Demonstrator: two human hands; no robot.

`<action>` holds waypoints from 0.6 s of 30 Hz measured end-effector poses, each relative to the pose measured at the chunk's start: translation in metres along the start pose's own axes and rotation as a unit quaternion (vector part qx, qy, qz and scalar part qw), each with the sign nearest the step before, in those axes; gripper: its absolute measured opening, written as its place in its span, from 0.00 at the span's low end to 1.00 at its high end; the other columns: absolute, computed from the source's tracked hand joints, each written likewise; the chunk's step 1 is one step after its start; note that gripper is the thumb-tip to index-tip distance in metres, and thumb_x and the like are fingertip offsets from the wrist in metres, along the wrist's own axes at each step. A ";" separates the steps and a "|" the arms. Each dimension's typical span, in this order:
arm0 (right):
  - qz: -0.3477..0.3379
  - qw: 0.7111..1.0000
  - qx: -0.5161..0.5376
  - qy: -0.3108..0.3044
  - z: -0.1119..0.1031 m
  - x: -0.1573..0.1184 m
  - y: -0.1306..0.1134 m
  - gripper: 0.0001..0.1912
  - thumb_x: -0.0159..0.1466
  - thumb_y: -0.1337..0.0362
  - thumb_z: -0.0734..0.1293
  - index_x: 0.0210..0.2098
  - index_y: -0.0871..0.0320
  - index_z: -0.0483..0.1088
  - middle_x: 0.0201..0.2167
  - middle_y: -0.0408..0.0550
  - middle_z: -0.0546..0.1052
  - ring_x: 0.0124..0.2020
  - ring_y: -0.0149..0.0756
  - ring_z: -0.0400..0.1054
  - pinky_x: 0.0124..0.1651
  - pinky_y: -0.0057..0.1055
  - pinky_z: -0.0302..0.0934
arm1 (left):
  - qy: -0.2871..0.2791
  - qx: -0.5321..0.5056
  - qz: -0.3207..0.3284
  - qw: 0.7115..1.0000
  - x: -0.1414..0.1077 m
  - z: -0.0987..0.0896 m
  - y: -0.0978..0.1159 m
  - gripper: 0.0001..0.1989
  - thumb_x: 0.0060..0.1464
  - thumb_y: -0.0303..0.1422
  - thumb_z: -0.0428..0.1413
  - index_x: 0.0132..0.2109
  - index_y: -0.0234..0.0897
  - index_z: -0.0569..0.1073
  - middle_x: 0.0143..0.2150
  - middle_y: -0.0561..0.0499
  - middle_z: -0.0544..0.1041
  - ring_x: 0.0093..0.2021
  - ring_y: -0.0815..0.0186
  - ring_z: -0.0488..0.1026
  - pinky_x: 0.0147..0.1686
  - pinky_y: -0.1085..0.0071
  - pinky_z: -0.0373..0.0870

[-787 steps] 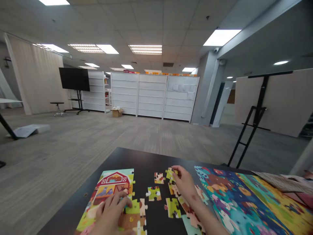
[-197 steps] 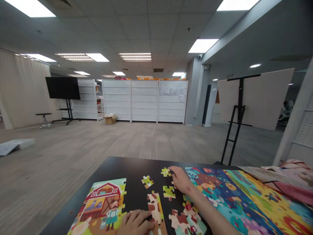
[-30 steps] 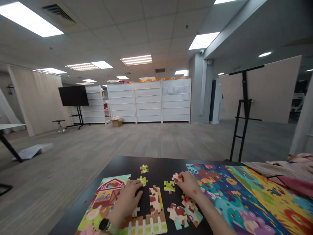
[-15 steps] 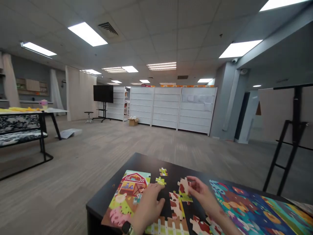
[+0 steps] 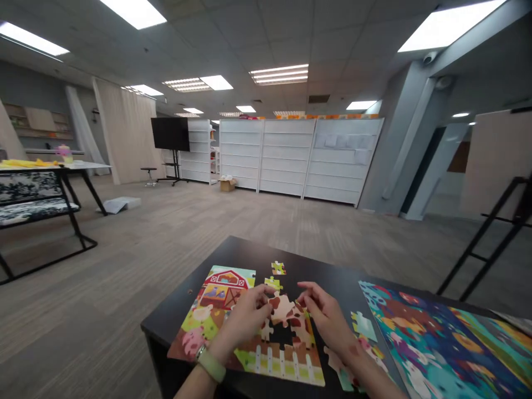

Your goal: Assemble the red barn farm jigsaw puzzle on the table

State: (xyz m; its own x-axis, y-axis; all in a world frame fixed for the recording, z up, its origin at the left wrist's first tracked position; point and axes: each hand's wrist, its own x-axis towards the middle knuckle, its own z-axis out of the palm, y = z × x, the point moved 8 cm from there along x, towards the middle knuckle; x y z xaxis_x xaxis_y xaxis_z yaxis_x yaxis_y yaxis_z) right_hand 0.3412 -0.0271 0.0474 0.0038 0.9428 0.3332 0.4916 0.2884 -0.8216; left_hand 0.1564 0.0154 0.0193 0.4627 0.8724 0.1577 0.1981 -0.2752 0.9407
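- Left grip (image 5: 245, 315): fingers curled down, tips on a brown-and-white cow-patterned jigsaw piece (image 5: 281, 308); I cannot tell whether they pinch it.
- Right grip (image 5: 326, 321): narrow, fingers loosely parted, just right of that piece, with nothing visible in it.
- Below the piece, between the grips, a dark gap (image 5: 280, 336) opens in the farm jigsaw puzzle (image 5: 270, 354).
- Left of the left grip: the puzzle's red barn (image 5: 226, 289).
- Ahead of the grips: two loose green pieces (image 5: 277, 268) on the black worktop (image 5: 328, 271).
- Right of the right grip: a loose teal piece (image 5: 363, 326) on a colourful picture sheet (image 5: 432, 346).
- Behind the left grip: a pale green watch band (image 5: 211, 366) on the wrist.
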 end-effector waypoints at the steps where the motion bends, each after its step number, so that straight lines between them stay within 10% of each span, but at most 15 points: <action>1: 0.000 1.000 -0.026 0.003 -0.001 -0.001 0.000 0.14 0.70 0.59 0.57 0.49 0.56 0.69 0.32 0.45 0.77 0.34 0.37 0.72 0.42 0.34 0.63 | -0.010 0.012 0.000 1.000 -0.001 0.000 0.001 0.16 0.57 0.30 0.52 0.52 0.35 0.74 0.33 0.52 0.76 0.31 0.65 0.73 0.32 0.73 0.67; 18: -0.050 0.983 -0.134 -0.119 0.023 -0.016 -0.022 0.12 0.54 0.74 0.67 0.33 0.53 0.78 0.41 0.46 0.77 0.46 0.40 0.69 0.51 0.34 0.62 | -0.033 0.250 0.067 0.965 -0.021 0.017 0.021 0.17 0.58 0.28 0.51 0.50 0.38 0.79 0.44 0.46 0.79 0.44 0.58 0.74 0.45 0.66 0.67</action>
State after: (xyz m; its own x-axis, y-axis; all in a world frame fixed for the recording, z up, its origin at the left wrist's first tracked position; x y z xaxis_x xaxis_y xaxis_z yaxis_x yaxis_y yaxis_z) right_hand 0.3100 -0.0450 0.0491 -0.2439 0.9333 0.2634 0.6906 0.3579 -0.6285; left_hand 0.1659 -0.0152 0.0307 0.5636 0.7925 0.2331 0.5168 -0.5584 0.6489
